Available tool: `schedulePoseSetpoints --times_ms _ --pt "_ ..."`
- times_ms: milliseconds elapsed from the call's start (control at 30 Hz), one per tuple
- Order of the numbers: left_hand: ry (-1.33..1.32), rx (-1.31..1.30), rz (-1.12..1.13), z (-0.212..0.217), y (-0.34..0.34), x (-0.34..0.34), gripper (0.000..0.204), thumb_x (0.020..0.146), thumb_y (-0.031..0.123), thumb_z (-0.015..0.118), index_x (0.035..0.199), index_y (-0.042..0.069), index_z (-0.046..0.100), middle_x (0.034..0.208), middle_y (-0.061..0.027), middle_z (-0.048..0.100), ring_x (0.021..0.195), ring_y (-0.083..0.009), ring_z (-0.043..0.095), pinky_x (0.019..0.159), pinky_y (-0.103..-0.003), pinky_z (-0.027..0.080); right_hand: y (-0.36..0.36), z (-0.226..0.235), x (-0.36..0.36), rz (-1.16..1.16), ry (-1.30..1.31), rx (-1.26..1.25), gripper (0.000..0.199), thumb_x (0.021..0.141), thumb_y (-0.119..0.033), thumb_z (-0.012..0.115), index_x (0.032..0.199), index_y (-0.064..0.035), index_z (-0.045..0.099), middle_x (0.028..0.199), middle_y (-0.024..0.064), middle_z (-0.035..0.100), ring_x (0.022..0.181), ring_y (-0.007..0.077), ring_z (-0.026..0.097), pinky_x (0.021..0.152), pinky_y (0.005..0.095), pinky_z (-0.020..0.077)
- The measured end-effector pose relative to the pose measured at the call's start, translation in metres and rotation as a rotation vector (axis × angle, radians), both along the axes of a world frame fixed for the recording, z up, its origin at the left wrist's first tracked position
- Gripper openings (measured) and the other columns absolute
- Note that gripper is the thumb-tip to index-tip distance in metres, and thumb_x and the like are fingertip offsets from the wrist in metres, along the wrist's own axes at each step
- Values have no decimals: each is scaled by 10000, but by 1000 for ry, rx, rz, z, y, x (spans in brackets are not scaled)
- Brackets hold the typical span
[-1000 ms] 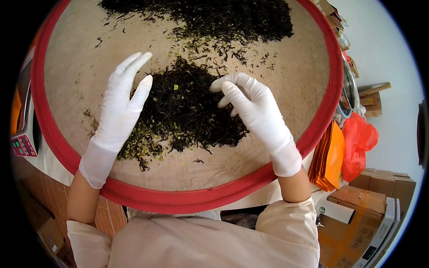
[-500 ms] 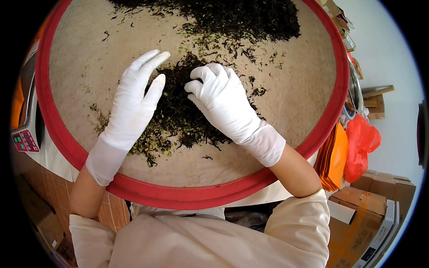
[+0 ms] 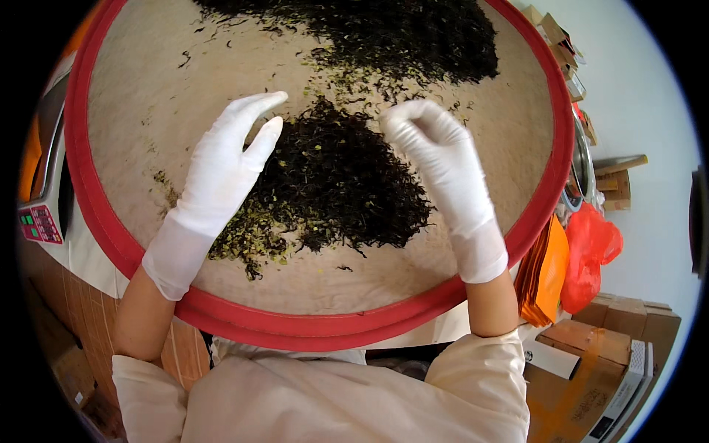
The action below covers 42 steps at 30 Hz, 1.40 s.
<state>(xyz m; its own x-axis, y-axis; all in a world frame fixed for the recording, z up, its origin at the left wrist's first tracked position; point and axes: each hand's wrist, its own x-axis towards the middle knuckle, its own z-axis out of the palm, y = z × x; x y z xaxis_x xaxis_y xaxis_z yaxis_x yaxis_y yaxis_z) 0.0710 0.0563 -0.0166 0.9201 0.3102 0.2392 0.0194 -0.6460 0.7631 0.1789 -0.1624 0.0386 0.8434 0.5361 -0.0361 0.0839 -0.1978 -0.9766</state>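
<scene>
Both of my hands wear white gloves over a round, cloth-lined tray (image 3: pixel 325 323) with a red rim. A pile of dark, twisted dried leaves, like loose tea (image 3: pixel 332 177), lies on the cloth between them, with yellow-green bits along its near left side. My left hand (image 3: pixel 225 159) is beside the pile's left edge, fingers stretched together and thumb apart, holding nothing visible. Above the pile's right edge, my right hand (image 3: pixel 439 151) is closed in a pinch, slightly blurred. Whatever its fingertips may hold is hidden.
A larger heap of dark leaves (image 3: pixel 413 37) covers the tray's far side. At left stands a scale (image 3: pixel 43 221) with a pink keypad. Orange packets (image 3: pixel 543 273), a red plastic bag (image 3: pixel 591 251) and cardboard boxes (image 3: pixel 583 369) are on the right.
My right hand has moved off the leaf pile to the right and its fingers have drawn into a pinch. My left hand stays nearly in place, its fingers closer together.
</scene>
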Motion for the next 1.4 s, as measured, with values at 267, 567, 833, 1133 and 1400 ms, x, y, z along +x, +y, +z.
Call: schedulePoseSetpoints --times_ms 267,567,833,1133,1400 --pt "-40 67 -53 -8 2 1 310 980 141 512 1264 44 593 1259 -107 598 1201 -210 537 1057 -309 371 -94 52 72 -353 -313 117 314 964 -319 589 1014 -19 669 905 48 690 781 109 620 708 260 482" --pt "-144 196 -169 9 -18 7 306 921 68 560 1219 69 631 1236 -118 611 1175 -247 561 1036 -335 398 -242 71 165 -931 -555 -404 436 887 -341 666 1126 24 640 929 109 686 853 180 645 761 306 503" --pt "-133 257 -252 13 -34 5 328 888 7 554 1197 75 643 1222 -132 615 1142 -271 578 1012 -340 419 -184 65 136 -643 -994 -811 335 909 -271 529 1134 -56 651 990 172 687 949 313 656 818 381 493" --pt "-154 476 -428 21 -67 14 458 796 18 632 1246 95 602 1297 -145 560 1181 -353 534 1022 -426 417 -24 -17 57 260 -240 -1030 388 897 -322 619 1114 -2 660 1004 177 695 902 275 653 813 368 511" --pt "-224 362 -316 16 -53 11 337 865 48 588 1196 83 637 1233 -139 593 1113 -323 574 981 -396 445 -24 -17 48 266 57 -745 430 901 -378 630 1105 0 663 964 106 679 884 199 628 813 316 489"
